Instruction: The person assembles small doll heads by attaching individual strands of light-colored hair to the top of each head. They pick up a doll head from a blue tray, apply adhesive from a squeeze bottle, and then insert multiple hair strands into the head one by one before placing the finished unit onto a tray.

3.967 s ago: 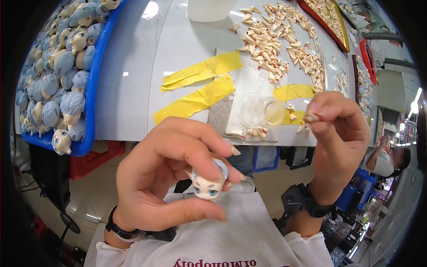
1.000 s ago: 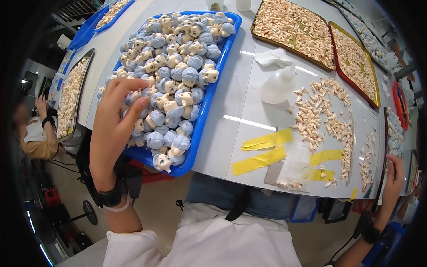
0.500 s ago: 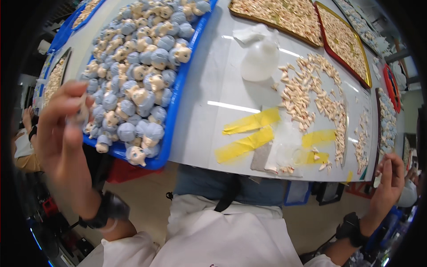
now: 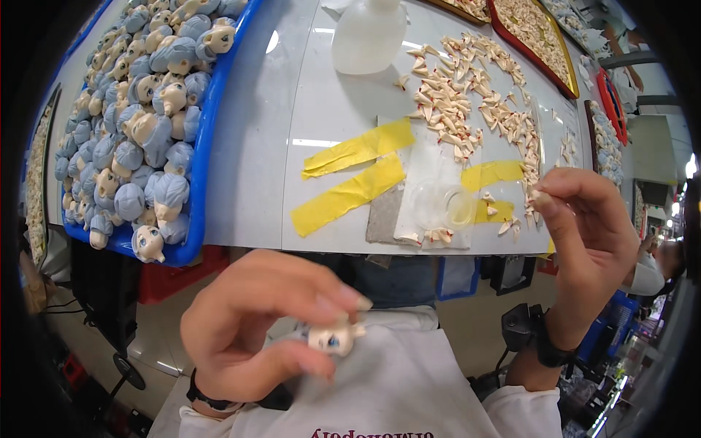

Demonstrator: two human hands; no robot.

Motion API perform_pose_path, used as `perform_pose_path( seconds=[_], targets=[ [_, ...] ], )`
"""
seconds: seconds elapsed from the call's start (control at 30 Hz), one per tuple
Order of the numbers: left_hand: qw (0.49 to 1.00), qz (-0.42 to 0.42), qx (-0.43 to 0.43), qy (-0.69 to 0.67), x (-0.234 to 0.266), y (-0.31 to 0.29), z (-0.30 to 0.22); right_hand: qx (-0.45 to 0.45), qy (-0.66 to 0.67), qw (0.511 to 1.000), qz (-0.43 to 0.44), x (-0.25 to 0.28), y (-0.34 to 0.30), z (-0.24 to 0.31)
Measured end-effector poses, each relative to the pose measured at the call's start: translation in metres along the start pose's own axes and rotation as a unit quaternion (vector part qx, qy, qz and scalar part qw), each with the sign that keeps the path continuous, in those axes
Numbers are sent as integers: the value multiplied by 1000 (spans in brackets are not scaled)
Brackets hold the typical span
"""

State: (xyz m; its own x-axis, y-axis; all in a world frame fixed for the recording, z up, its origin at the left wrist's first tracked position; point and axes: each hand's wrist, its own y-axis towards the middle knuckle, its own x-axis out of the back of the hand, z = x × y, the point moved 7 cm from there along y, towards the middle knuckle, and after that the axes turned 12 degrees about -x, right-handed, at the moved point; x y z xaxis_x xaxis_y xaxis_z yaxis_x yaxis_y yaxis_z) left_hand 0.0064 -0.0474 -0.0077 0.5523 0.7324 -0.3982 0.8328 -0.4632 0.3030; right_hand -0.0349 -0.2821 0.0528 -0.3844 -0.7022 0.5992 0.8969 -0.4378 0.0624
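In front of my shirt, my left hand (image 4: 244, 325) pinches a small doll head (image 4: 332, 340) between thumb and fingers. The head is pale with a blue eye, and a small stub sticks out at its right end. My right hand (image 4: 588, 233) is raised at the right part of the table's front edge, its thumb and fingertips pressed together. Whatever those fingertips hold is too small to make out. Close to them lie small pale pointed pieces with red marks (image 4: 445, 109), scattered in a pile on the table.
A blue tray (image 4: 207, 139) full of blue-haired doll heads stands at the left. A translucent bottle (image 4: 369, 40) is at the back. Yellow tape strips (image 4: 350, 193) hold down a sheet, with a clear round container (image 4: 438, 206) on it. A red-rimmed tray (image 4: 522, 58) holds more pieces.
My left hand has come right and nearer to my body, bringing the doll head from beside the blue tray. My right hand has moved inward and up to the pile. The view has shifted.
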Motion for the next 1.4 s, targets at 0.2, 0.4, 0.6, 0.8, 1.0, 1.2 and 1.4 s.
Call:
perform_pose_path(
  seconds=[0.2, 0.4, 0.6, 0.8, 1.0, 1.2, 1.4],
  targets=[
    [1000, -18, -11, 10, -3, 2, 18, 49, -35, 993, 105, -37, 9, 20],
    [986, -128, 96, -45, -9, 1, 22, 96, -110, 985, 96, -45, 12, 24],
    [993, -89, 50, -60, -16, 3, 27, 71, -81, 992, 59, -41, 12, 25],
    [990, -74, 73, -91, -22, 4, 34, -28, 130, 989, 70, -20, -13, 4],
    [986, -103, 103, -80, -35, 5, 29, -107, 262, 957, 63, -26, -35, -7],
    [989, -52, 110, -82, -44, 6, 28, -126, 350, 924, 85, -35, -43, -12],
    [996, 55, 70, 20, -42, 10, 23, -73, 351, 919, 162, -45, -48, 0]
  ],
)
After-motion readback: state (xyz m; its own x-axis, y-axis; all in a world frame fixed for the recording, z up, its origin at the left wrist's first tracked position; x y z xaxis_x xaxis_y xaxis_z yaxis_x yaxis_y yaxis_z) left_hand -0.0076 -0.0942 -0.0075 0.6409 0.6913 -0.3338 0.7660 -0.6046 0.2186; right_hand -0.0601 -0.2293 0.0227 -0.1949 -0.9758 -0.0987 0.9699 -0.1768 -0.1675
